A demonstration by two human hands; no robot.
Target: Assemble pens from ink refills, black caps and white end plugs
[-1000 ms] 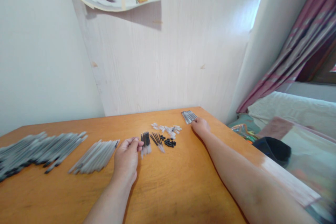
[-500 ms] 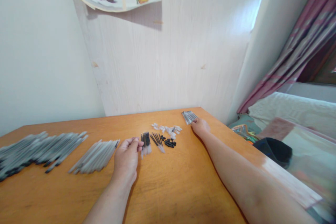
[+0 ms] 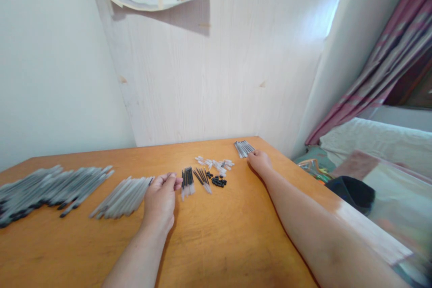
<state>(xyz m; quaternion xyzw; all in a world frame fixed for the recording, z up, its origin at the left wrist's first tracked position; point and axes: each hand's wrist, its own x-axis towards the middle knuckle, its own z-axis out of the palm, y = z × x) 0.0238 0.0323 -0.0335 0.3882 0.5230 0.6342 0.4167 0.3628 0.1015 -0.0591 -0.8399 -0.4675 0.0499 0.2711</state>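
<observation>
My left hand [image 3: 162, 191] is closed in a pinch just left of a row of black-and-clear pen refills [image 3: 188, 182]; whatever it may hold is hidden. Its fingers overlap the right edge of a group of clear pen barrels [image 3: 123, 198]. My right hand [image 3: 260, 162] reaches to the back right, thumb and fingers closed at the near end of a pen in a neat row of pens [image 3: 243, 149]. Between my hands lie a few fanned-out refills [image 3: 203, 180], small black plugs [image 3: 219, 182] and a scatter of clear caps [image 3: 216, 165].
A large pile of translucent barrels with black ends [image 3: 54, 189] covers the left of the wooden table [image 3: 209, 243]. A wall stands behind the table. Beyond its right edge are a dark open container [image 3: 351, 193] and a bed-like surface with a pale cover [image 3: 388, 144].
My left hand has shifted slightly left, away from the refills. My right hand stays by the row of pens, only a touch further right. The view has moved slightly.
</observation>
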